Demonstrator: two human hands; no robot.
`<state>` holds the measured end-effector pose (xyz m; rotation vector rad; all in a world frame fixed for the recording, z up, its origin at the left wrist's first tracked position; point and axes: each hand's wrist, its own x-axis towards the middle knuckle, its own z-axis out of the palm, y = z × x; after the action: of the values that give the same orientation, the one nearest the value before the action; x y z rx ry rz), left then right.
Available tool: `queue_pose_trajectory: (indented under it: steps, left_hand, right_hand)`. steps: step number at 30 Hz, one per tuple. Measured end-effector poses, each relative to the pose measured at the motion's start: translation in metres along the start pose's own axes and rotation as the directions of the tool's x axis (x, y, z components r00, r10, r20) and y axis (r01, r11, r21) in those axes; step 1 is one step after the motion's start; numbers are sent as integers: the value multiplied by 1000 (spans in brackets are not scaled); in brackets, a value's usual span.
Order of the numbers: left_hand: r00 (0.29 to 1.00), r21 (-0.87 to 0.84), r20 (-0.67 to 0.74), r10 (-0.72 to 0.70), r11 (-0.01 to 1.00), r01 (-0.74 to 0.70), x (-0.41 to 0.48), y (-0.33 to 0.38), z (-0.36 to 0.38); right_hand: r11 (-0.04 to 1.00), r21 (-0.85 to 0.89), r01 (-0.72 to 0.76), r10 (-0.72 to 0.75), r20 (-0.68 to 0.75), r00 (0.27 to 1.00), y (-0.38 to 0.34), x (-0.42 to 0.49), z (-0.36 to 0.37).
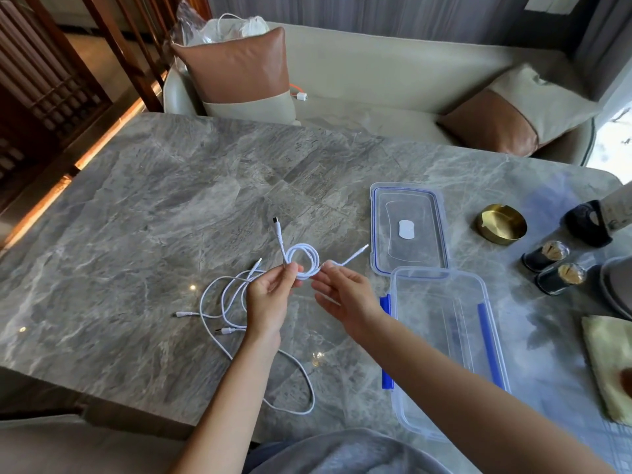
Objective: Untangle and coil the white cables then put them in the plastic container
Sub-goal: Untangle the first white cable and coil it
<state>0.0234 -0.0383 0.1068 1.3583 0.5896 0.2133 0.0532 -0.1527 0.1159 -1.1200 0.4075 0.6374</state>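
A white cable wound into a small coil hangs above the marble table between both hands. My left hand pinches the coil's left side, one plug end sticking up past it. My right hand pinches the coil's right side, and the other plug end points right toward the lid. More white cables lie loose and tangled on the table under my left wrist, one strand looping toward the near edge. The clear plastic container with blue latches stands open and empty to the right of my right arm.
The container's clear lid lies flat beyond it. A brass ashtray, two dark toothpick jars and a folded cloth sit at the right. A sofa with cushions lies beyond the table.
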Motion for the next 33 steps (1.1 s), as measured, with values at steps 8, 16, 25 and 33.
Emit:
queue_pose_trajectory:
  steps: [8, 16, 25, 33]
  left_hand:
    - [968, 118, 214, -131, 987, 108, 2, 2, -13]
    - [906, 227, 370, -208, 965, 129, 13, 11, -29]
    - [826, 379, 492, -275, 922, 81, 20, 17, -39]
    - [841, 402, 483, -243, 915, 34, 19, 11, -37]
  right_hand:
    - [945, -310, 102, -88, 59, 994, -9, 10, -14]
    - [776, -562, 287, -154, 272, 950, -25, 13, -20]
    - [708, -658, 257, 63, 421, 905, -38, 10, -26]
    - [675, -685, 274, 14, 383, 924, -37, 15, -22]
